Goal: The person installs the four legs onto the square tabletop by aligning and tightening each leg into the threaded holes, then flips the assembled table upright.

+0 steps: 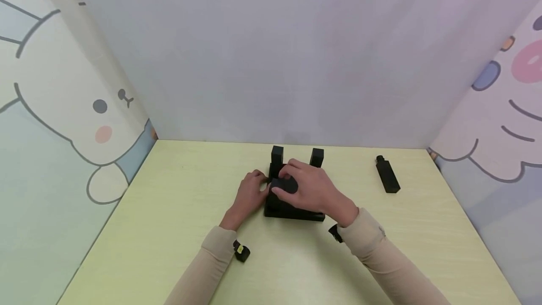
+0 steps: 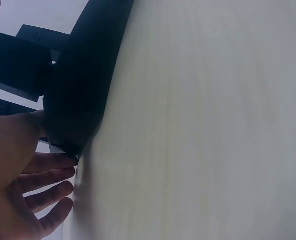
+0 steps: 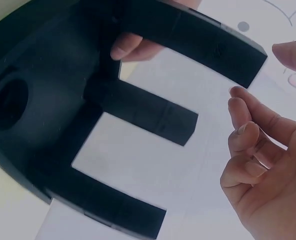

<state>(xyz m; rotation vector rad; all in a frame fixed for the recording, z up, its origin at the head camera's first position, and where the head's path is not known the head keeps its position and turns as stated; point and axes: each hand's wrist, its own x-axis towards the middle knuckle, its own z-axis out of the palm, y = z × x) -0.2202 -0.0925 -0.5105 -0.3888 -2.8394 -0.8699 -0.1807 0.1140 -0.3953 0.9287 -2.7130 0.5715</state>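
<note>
A black block-like piece with a flat base (image 1: 295, 217) stands on the table, several square legs (image 1: 277, 155) rising from it; it resembles a small upturned stool. My left hand (image 1: 251, 193) holds a corner of the base, its fingers (image 2: 50, 172) against the edge and its thumb partly hidden behind. In the right wrist view, the base has a round hole (image 3: 10, 104). My right hand (image 1: 311, 187) is over the near left leg (image 3: 203, 45), thumb and fingers bent on either side of its end, with a small gap showing at the thumb.
A loose black leg (image 1: 387, 176) with a narrow threaded-looking end lies on the table (image 1: 190, 178) at the right. A pale wall (image 1: 288, 60) stands behind, with cartoon-printed side walls (image 1: 63, 107). Small black devices (image 1: 242, 252) sit at both wrists.
</note>
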